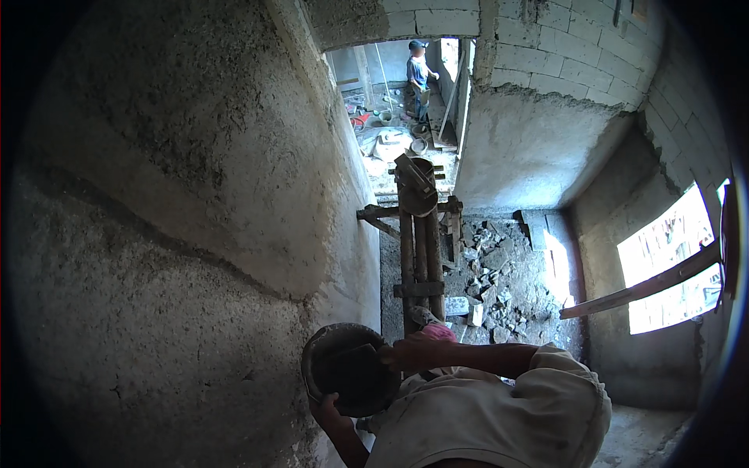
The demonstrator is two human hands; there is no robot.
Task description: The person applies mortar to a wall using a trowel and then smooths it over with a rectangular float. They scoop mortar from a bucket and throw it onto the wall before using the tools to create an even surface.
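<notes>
Dark round basin (321, 348): close beside rough wall (195, 195) on its left; left hand (329, 409) grasping its near rim; right hand (399, 355) curled at its right edge, hold on dark flat tool (349, 363) inside cannot be told
Open room: right of basin, past narrow pole scaffold (420, 249)
Obstacles: bucket (418, 206) with board (413, 175) across, on scaffold ahead of basin; rubble (491, 288) ahead-right of basin; slanted timber (647, 285) far right of basin; co-worker (417, 74) well ahead of basin

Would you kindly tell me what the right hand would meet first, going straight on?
Leftward, the right hand would probably meet the left wall of the bucket, unless the flat shape inside lies nearer; depth is unclear.
</notes>
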